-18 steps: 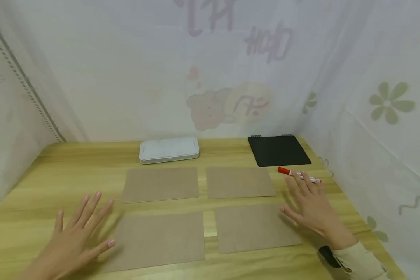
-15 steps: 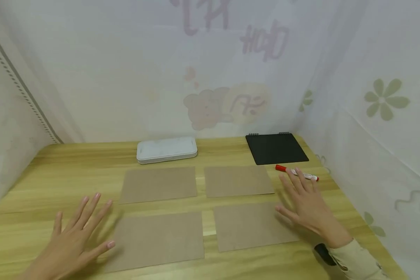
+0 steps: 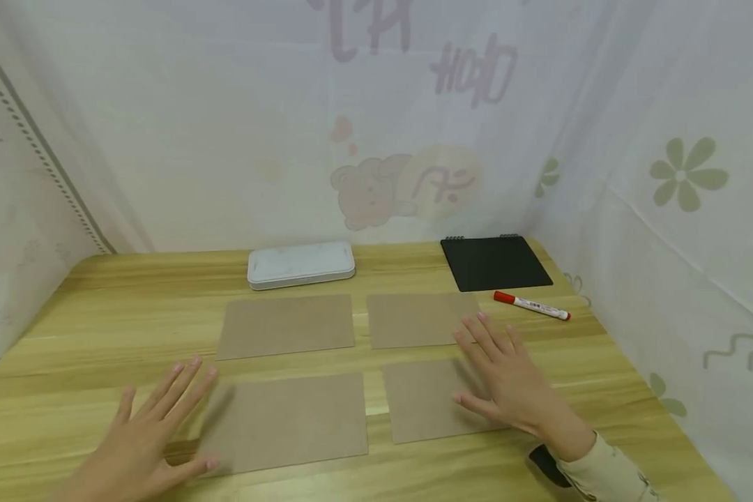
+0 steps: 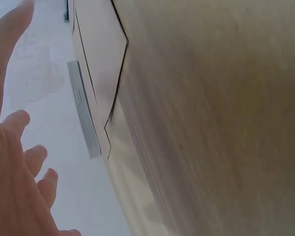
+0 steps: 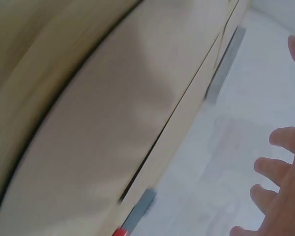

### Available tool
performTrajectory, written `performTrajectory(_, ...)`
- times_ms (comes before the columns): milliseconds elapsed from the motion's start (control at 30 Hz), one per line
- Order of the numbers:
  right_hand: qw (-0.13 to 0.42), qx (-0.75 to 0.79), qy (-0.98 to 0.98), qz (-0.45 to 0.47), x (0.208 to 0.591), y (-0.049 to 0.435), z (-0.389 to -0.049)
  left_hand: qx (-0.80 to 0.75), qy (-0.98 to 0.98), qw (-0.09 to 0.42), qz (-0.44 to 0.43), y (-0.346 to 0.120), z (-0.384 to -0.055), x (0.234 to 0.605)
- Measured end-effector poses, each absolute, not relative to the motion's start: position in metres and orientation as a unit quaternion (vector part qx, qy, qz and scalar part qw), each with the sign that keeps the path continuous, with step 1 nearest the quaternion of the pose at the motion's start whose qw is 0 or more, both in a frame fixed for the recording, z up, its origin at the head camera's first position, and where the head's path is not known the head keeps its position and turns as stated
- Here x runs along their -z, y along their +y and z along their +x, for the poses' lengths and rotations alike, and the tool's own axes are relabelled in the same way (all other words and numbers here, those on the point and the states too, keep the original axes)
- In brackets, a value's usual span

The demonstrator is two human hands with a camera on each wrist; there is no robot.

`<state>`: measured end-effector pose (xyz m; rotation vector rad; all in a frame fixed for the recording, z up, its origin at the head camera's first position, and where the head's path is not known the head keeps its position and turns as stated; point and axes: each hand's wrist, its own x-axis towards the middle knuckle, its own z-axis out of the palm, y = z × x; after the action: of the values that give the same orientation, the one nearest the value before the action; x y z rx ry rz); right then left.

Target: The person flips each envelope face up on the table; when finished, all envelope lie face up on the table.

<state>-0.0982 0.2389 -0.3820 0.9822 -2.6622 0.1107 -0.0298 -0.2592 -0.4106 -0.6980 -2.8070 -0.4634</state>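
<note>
Four flat brown cardboard rectangles lie in two rows: back left [image 3: 288, 326], back right [image 3: 414, 321], front left [image 3: 291, 422] and front right [image 3: 423, 404]. My left hand [image 3: 141, 439] hovers with spread fingers at the left edge of the front-left piece, holding nothing. My right hand [image 3: 508, 383] is spread above the front-right piece, its fingertips overlapping the back-right one in the head view. Both wrist views show a gap between the hand, left [image 4: 14, 162] and right [image 5: 285, 191], and the table. A red-capped white marker [image 3: 532, 305] lies beyond the right hand.
At the back of the wooden table [image 3: 132, 300] sits a white flat case [image 3: 301, 265]. A black spiral-bound notebook [image 3: 496, 263] lies at the back right. Printed white curtains [image 3: 226, 125] hang behind and along both sides.
My right hand has moved left from over the marker, uncovering it, to above the front-right cardboard. My left hand has shifted slightly right. The head view has tilted a little.
</note>
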Motion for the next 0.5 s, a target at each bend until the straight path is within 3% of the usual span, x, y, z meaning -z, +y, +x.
performTrajectory(267, 0.160, -0.015, -0.903, 0.399, 0.385, 0.198, -0.092, 0.157, -0.949, 0.107, -0.253, -0.254, -0.024, 0.416)
performTrajectory(500, 0.110, -0.042, -0.891, 0.439, 0.390, 0.168, -0.086, 0.181, -0.946, 0.091, -0.253, -0.256, -0.021, 0.422)
